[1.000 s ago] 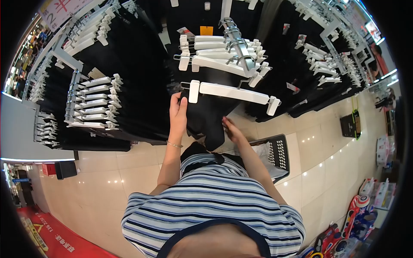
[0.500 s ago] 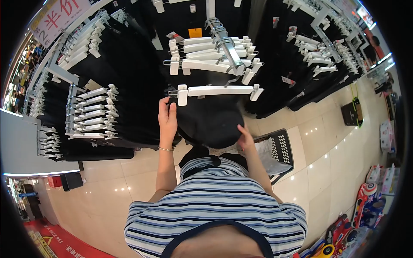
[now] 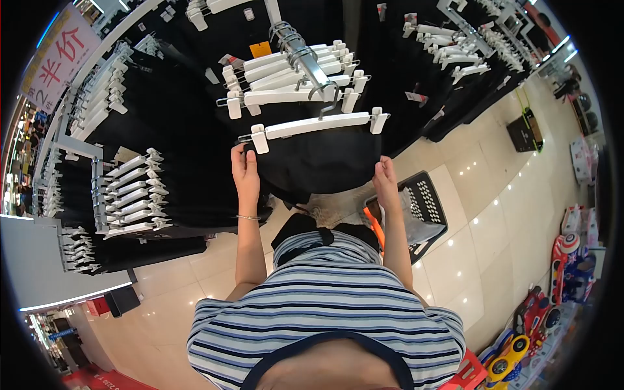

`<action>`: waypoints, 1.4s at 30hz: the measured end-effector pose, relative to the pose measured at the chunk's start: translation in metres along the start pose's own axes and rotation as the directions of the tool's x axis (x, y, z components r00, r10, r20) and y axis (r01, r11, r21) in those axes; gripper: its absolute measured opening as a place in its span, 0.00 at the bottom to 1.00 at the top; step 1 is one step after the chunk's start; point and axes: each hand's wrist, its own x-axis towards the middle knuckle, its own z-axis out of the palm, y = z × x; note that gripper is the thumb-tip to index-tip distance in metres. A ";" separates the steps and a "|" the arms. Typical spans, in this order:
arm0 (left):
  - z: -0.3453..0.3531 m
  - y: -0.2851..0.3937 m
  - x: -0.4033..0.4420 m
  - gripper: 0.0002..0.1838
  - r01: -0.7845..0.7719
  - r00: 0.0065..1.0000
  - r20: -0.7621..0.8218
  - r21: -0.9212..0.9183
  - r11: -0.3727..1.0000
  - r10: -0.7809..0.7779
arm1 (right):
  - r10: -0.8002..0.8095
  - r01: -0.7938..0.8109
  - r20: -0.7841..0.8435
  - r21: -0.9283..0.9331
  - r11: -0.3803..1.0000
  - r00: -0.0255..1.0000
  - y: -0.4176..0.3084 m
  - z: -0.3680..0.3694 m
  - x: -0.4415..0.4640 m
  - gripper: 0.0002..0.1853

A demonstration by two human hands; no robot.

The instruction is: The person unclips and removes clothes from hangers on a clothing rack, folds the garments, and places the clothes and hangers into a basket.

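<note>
Head view, black garment (image 3: 318, 162) between the hands (image 3: 246, 174) (image 3: 387, 183), each pinching a side edge, white hanger (image 3: 318, 125) above

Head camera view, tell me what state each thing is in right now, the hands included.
Black garment, clipped at the top, spread out.
Left hand, closed on the garment's left edge.
Right hand, closed on its right edge.
Front white clip hanger, slightly tilted, right end higher.
White hangers behind, hung close together on the metal rail.
Shopping basket, on the floor, with something inside.
</note>
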 end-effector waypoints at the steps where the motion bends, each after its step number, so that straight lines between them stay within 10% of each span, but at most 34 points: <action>1: 0.001 -0.003 -0.001 0.09 0.000 1.000 0.004 0.000 1.000 0.000 | -0.065 0.062 -0.018 -0.119 0.991 0.998 0.004 0.004 0.000 0.15; 4: 0.001 -0.004 -0.003 0.09 -0.010 1.000 0.022 0.011 1.000 0.010 | -0.149 0.073 -0.137 -0.446 0.892 0.979 0.015 0.018 0.007 0.19; 10: -0.001 -0.001 0.012 0.09 -0.094 0.996 0.003 0.095 0.991 0.094 | -0.231 0.140 -0.204 -0.380 0.914 0.951 -0.003 0.012 0.000 0.13; 19: 0.004 -0.013 0.058 0.08 -0.110 0.990 -0.077 0.112 0.988 0.119 | -0.707 0.680 0.183 -0.511 0.525 0.683 -0.058 0.043 0.062 0.08; 22: 0.005 -0.016 0.065 0.07 -0.106 0.991 -0.075 0.037 0.994 0.109 | -0.522 0.563 0.213 -0.258 0.786 0.826 -0.070 0.048 0.073 0.08; 36: 0.016 -0.032 0.057 0.09 -0.032 0.999 -0.003 0.150 0.988 0.033 | -0.427 0.361 -0.028 -0.484 0.797 0.904 -0.059 0.023 0.058 0.07; 42: 0.038 -0.015 0.040 0.12 -0.098 0.963 -0.223 0.239 0.966 0.153 | -0.463 0.375 -0.060 -0.500 0.781 0.884 -0.058 0.023 0.045 0.09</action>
